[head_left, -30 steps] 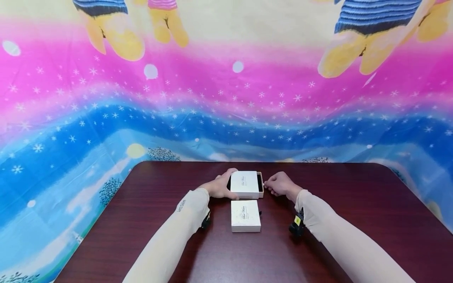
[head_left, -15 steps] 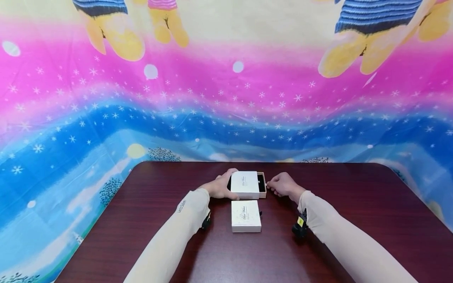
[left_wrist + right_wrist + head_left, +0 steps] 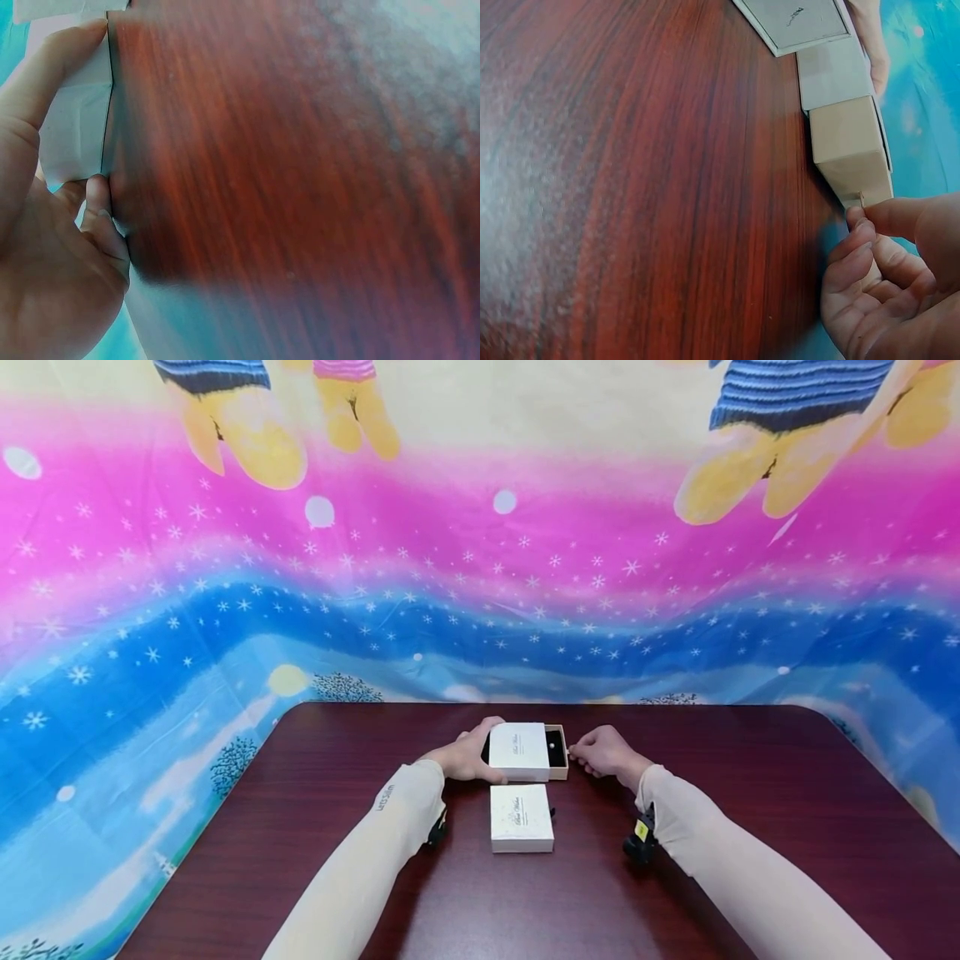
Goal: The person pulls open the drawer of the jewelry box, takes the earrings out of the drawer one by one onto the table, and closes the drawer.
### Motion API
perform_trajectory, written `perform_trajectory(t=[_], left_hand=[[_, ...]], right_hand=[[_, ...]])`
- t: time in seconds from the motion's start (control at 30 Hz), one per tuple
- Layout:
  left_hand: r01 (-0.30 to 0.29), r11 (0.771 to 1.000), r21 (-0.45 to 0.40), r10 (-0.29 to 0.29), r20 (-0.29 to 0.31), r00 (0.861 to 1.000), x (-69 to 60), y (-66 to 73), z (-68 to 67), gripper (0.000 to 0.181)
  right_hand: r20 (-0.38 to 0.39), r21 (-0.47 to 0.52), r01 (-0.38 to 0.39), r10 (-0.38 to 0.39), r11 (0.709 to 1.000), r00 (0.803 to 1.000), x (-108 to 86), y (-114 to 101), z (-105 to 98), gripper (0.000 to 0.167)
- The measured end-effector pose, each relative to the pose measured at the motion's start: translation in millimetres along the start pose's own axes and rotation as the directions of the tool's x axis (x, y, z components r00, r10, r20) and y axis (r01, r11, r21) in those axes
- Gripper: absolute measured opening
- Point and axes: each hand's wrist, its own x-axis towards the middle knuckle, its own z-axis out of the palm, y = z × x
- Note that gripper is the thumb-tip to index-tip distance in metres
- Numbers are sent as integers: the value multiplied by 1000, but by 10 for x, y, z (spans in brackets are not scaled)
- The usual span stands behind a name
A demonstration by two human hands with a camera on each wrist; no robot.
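Worktop (image 3: 480, 902): white box (image 3: 517, 752) near the far edge, second box (image 3: 522, 818) just nearer.
Left hand (image 3: 467, 756): spread wide, gripping the white box's sides.
Right hand (image 3: 606, 752): fingers curled, pinching the pull tab (image 3: 853, 202).
Drawer (image 3: 558, 770): partly out toward the right edge; a hard tug might drop it or tear the tab.
Lettering: "Best Wishes" on both boxes; left sleeve (image 3: 352, 860) seemingly "Lets Slim".

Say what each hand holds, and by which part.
Left hand: the farther white rectangular cardboard sleeve, at its left end. Right hand: the tan cardboard drawer, by its small pale end tab.
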Motion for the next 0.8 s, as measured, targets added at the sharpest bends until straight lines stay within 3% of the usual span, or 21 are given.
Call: perform_trajectory(t=[0.8], left_hand=[[2, 1000, 8, -2, 6, 1000, 2, -5, 5, 102]], right_hand=[[1, -12, 22, -22, 1000, 1000, -21, 29, -74, 27]])
